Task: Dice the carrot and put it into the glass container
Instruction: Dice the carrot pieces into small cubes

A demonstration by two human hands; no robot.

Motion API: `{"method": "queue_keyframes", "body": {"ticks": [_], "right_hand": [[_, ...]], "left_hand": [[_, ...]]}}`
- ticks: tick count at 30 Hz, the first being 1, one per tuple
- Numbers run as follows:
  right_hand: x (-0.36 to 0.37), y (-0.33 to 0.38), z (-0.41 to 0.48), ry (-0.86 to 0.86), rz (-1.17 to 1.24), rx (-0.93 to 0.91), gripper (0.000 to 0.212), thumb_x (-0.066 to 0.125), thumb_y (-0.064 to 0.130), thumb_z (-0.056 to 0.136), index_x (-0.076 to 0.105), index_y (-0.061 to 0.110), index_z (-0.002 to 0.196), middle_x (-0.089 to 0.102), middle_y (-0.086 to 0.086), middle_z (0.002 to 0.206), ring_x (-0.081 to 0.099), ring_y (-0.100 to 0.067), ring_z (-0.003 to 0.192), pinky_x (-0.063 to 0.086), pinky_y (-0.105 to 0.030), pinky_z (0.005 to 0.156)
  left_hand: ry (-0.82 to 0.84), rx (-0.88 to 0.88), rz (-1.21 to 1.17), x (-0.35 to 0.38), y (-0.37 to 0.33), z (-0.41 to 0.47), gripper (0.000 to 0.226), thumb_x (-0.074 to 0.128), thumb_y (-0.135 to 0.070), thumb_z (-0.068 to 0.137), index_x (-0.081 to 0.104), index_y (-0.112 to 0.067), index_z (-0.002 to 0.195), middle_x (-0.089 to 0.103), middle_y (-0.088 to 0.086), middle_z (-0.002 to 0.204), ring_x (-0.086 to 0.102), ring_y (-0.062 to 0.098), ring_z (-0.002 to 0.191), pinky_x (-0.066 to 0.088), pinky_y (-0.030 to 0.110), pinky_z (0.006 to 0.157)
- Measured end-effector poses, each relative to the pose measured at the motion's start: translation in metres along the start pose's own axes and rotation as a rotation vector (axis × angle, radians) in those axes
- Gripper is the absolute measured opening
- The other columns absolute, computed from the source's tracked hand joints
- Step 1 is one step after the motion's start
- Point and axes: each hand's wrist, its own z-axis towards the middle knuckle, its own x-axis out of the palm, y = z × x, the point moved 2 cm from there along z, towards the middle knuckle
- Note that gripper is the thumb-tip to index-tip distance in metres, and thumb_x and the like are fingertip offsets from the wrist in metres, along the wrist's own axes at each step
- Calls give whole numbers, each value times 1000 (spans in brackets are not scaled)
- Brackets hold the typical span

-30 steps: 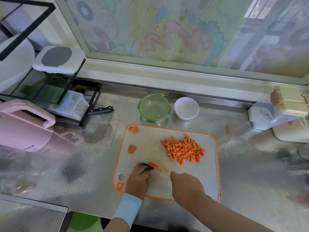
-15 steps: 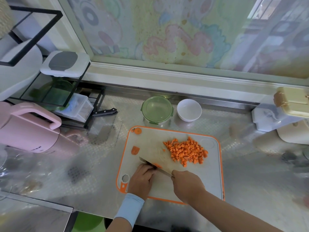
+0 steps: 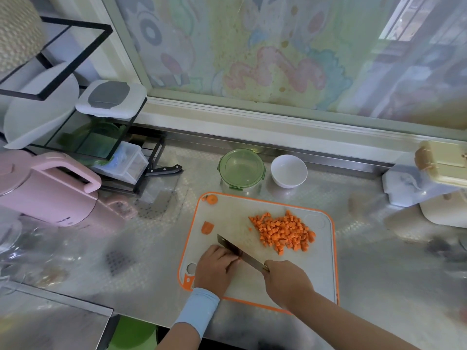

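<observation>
A pile of diced carrot [image 3: 284,232] lies on the right half of the white, orange-rimmed cutting board [image 3: 321,269]. Two loose carrot offcuts sit at the board's left: a slice [image 3: 207,227] and an end piece [image 3: 211,199]. My right hand [image 3: 286,281] grips the handle of a knife [image 3: 237,250], whose blade slants up-left across the board. My left hand [image 3: 216,265] lies with curled fingers just under the blade; any carrot piece beneath it is hidden. The glass container with its green lid [image 3: 241,169] stands behind the board.
A small white bowl [image 3: 288,171] stands right of the container. A pink kettle [image 3: 48,190] and a black rack [image 3: 83,127] with a spare knife [image 3: 163,170] fill the left. White and beige boxes [image 3: 429,178] stand at the right.
The knife blade has moved left and lifted over my left hand's fingers; the orange piece seen at my left fingertips earlier is now out of sight. My view has drawn closer.
</observation>
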Motion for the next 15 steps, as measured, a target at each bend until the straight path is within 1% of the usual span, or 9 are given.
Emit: {"method": "queue_keyframes", "body": {"ticks": [4, 8, 12, 15], "right_hand": [[3, 4, -2, -9, 8, 4, 26, 33, 30, 104, 54, 25, 91, 55, 5, 78, 60, -16, 76, 55, -32, 71], [0, -1, -7, -35, -3, 4, 25, 33, 32, 104, 53, 27, 89, 56, 6, 79, 60, -14, 75, 52, -28, 67], [-9, -6, -12, -105, -62, -38, 29, 30, 36, 104, 52, 25, 89, 54, 6, 74, 57, -16, 69, 45, -29, 59], [-17, -4, -10, -178, -101, -80, 32, 29, 38, 104, 57, 22, 97, 59, 4, 78, 59, -20, 71, 47, -32, 62]], "left_hand": [[-10, -36, 13, 8, 4, -1, 19, 59, -27, 86, 77, -21, 84, 71, -7, 85, 56, 17, 83, 50, 31, 69], [2, -60, 40, 5, -2, -2, 23, 56, -30, 87, 78, -23, 84, 70, -8, 84, 56, 16, 83, 50, 31, 69], [23, -117, -2, 2, -2, -1, 26, 55, -35, 86, 77, -23, 81, 69, -10, 82, 53, 12, 85, 50, 30, 71], [27, -129, -32, -8, 1, 0, 27, 55, -36, 84, 76, -21, 78, 67, -8, 81, 52, 8, 85, 49, 27, 74]]}}
